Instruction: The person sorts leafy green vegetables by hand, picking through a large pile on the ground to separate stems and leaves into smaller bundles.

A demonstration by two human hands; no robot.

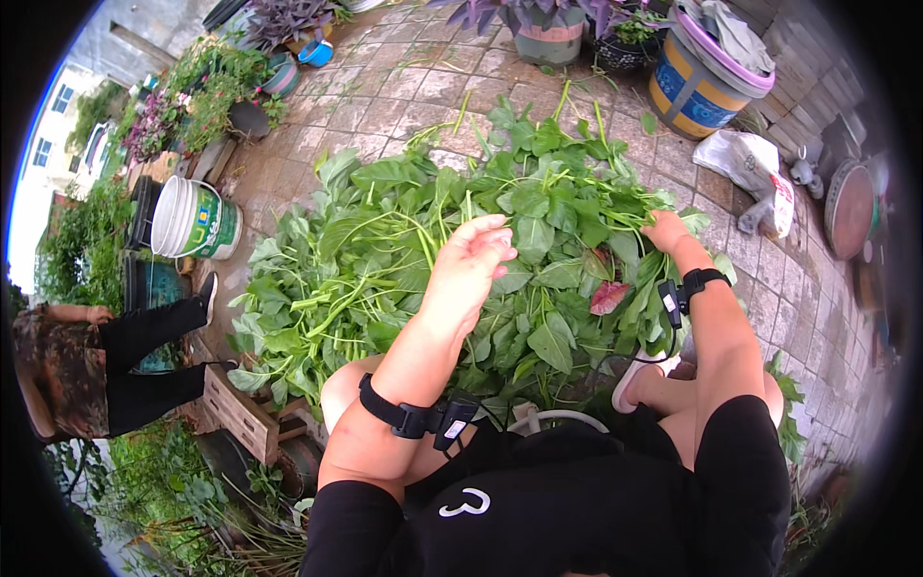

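Note:
A broad heap of leafy green stems lies on the paving before my knees. My left hand is raised over the middle of the heap, palm partly turned up and fingers curled; whether something thin is between the fingertips I cannot tell. At the heap's right side my right hand has its fingers closed around green stems. One reddish-pink leaf shows among the green ones, left of my right wrist. Cut stem ends point upward at the far edge of the heap.
A white and green bucket stands at left, above a person in dark trousers. A wooden crate is near my left knee. Potted plants line the far side. A yellow and blue bucket and a white plastic bag are at upper right.

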